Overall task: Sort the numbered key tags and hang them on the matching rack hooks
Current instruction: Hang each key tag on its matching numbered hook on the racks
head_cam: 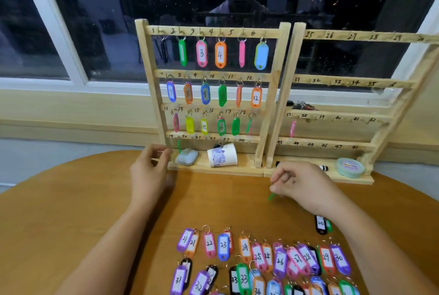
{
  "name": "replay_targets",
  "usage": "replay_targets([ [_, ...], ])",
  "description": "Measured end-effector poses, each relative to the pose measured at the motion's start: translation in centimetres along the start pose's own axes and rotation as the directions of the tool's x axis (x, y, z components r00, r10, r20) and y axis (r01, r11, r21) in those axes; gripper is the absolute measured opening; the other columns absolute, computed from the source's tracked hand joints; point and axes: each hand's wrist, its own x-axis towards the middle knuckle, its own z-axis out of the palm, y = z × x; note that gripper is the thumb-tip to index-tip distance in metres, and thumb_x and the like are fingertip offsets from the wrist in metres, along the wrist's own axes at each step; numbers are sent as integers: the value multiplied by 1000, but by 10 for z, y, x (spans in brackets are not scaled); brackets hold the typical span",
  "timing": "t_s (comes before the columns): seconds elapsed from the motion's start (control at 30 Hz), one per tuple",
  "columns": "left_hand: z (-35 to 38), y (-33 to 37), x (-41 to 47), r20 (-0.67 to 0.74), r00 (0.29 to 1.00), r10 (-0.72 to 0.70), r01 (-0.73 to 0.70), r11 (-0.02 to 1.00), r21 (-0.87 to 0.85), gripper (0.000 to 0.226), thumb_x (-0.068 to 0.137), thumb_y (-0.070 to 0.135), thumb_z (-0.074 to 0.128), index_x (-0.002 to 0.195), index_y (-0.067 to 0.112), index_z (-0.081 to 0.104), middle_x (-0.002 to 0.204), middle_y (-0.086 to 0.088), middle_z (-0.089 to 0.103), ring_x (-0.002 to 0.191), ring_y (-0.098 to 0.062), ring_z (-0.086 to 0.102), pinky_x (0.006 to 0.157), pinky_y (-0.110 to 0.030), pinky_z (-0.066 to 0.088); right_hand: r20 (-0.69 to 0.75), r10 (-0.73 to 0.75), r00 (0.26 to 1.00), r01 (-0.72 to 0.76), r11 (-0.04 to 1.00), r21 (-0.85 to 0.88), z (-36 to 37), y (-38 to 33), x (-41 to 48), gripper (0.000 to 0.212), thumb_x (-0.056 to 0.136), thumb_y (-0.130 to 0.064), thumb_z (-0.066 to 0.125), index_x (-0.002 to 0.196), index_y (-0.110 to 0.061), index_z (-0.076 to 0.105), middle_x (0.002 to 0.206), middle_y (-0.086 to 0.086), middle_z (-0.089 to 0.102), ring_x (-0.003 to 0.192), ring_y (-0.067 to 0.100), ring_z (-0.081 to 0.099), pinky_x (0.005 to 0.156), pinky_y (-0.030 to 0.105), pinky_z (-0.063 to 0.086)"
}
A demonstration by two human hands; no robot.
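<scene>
Two wooden racks stand at the table's far edge. The left rack point(270, 95) carries coloured tags on hooks 1 to 18, and a thin green tag point(179, 146) hangs edge-on by hook 19. The right rack point(384, 114) holds one pink tag point(292, 128) by hook 37. My left hand point(149, 171) hovers at the left rack's lower left corner, fingers loosely curled, holding nothing I can see. My right hand point(301, 183) pinches a green tag point(271, 196) above the table. Several numbered tags point(261, 259) lie in rows near me. A black tag marked 20 point(320, 224) lies apart.
On the left rack's base sit a grey pouch point(187, 157) and a tipped paper cup point(222, 155). A marker point(323, 167) and a mint tape roll point(350, 167) rest on the right rack's base. A dark window is behind the racks. The wooden table point(71, 199) curves away at left.
</scene>
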Motion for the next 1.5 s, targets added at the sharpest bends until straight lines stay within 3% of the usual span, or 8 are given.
replay_targets([
  [0.17, 8, -9, 6, 133, 990, -55, 66, 994, -86, 17, 107, 38, 62, 117, 31, 74, 77, 3, 77, 65, -16, 70, 73, -41, 59, -46, -90, 995, 95, 988, 122, 25, -38, 12, 18, 88, -17, 86, 88, -33, 77, 86, -7, 75, 84, 13, 74, 84, 43, 62],
  [0.33, 13, -4, 15, 353, 931, -88, 149, 978, -147, 35, 114, 40, 48, 144, 28, 61, 71, -10, 73, 63, -10, 64, 64, -32, 48, -49, -173, 984, 178, 975, 135, 46, -63, 28, 22, 89, -17, 85, 86, -36, 75, 84, -15, 74, 84, 8, 71, 84, 37, 61],
  [0.57, 21, -4, 28, 529, 837, -139, 302, 923, -237, 24, 115, 34, 48, 127, 18, 61, 66, -12, 58, 51, -14, 44, 48, -22, 35, -54, -215, 975, 220, 967, 129, 56, -81, 43, 18, 90, -15, 84, 86, -31, 75, 84, -8, 75, 83, 13, 73, 83, 39, 62],
  [0.7, 20, -5, 27, 518, 846, -127, 302, 915, -269, 24, 114, 34, 51, 116, 16, 67, 65, -8, 59, 50, -10, 43, 50, -24, 34, -93, -234, 968, 245, 960, 138, 60, -95, 56, 19, 90, -15, 84, 86, -31, 74, 79, -14, 75, 76, 8, 72, 75, 29, 58],
  [0.83, 16, -8, 21, 440, 888, -131, 273, 921, -278, 26, 107, 42, 63, 104, 17, 71, 66, -9, 67, 53, -16, 44, 52, -29, 34, -131, -241, 962, 257, 958, 129, 72, -114, 74, 16, 93, -15, 81, 88, -28, 73, 79, -9, 75, 73, 7, 70, 73, 33, 58],
  [1.1, 9, -2, 11, 373, 909, -185, 334, 860, -387, 40, 104, 51, 65, 105, 12, 73, 85, -16, 80, 51, -23, 54, 58, -32, 43, -159, -298, 941, 306, 952, 26, 96, -144, 105, 15, 94, -16, 79, 88, -28, 73, 79, -11, 72, 75, 5, 65, 72, 28, 52],
  [1.27, 8, -2, 14, 383, 875, -296, 460, 752, -472, 42, 114, 42, 48, 115, 5, 68, 98, -16, 82, 64, -20, 68, 51, -29, 38, -179, -318, 931, 315, 948, -42, 103, -150, 117, 16, 93, -15, 77, 86, -28, 73, 78, -14, 70, 79, 4, 66, 75, 30, 55],
  [1.5, 4, -5, 16, 399, 851, -340, 524, 526, -670, 17, 105, 15, 68, 120, 7, 73, 112, -16, 80, 84, -14, 76, 56, -19, 47, -179, -298, 938, 303, 953, -1, 112, -158, 126, 11, 92, -16, 79, 90, -26, 76, 79, -12, 72, 73, -2, 63, 66, 22, 46],
])
